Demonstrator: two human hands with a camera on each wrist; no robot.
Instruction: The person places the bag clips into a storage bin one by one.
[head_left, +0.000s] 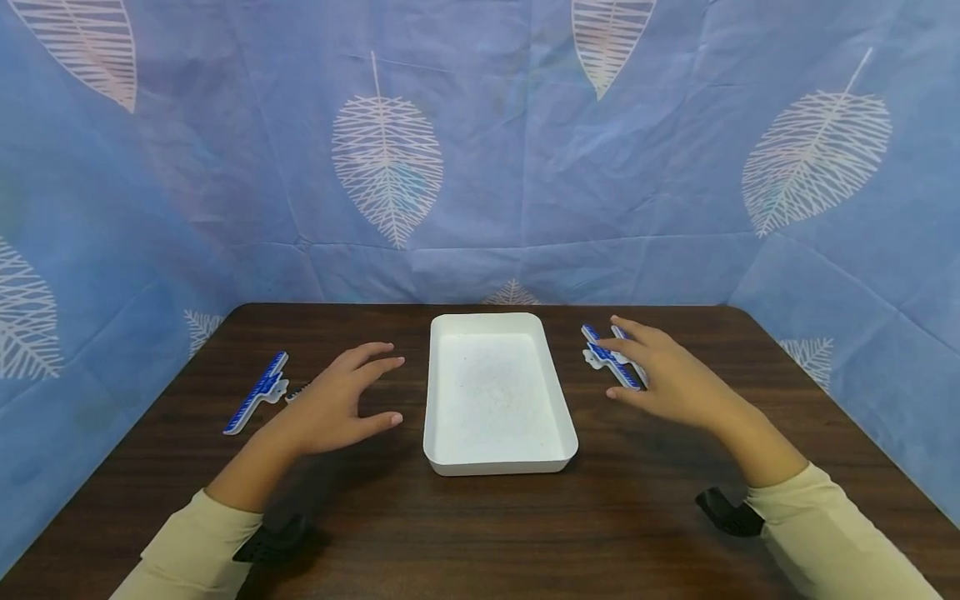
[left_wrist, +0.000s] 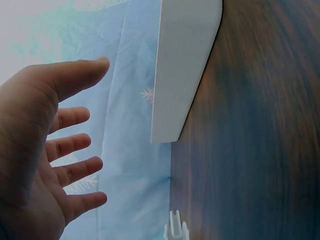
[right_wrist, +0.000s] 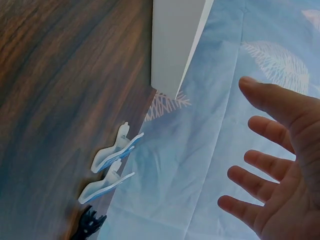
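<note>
My left hand (head_left: 341, 400) hovers left of the white tray (head_left: 498, 469), fingers spread and relaxed, holding nothing. Beyond its wrist, to the left, lies a long blue-and-white plastic clip (head_left: 258, 392); a small dark toothed piece beside it is mostly hidden by the hand. On the tray's other side my right hand (head_left: 675, 375) is held over two similar clips, with its fingers apart and nothing in them. One clip (head_left: 594, 335) shows past the fingertips, while the other is partly covered. Both appear in the right wrist view, the nearer clip (right_wrist: 102, 187) below the farther clip (right_wrist: 112, 152).
The shallow rectangular tray stands mid-table with only its bare bottom showing. A black claw-like object (right_wrist: 87, 225) lies close to the right-hand clips. Blue leaf-print cloth (head_left: 480, 167) hangs behind and beside the dark wooden table (head_left: 510, 542).
</note>
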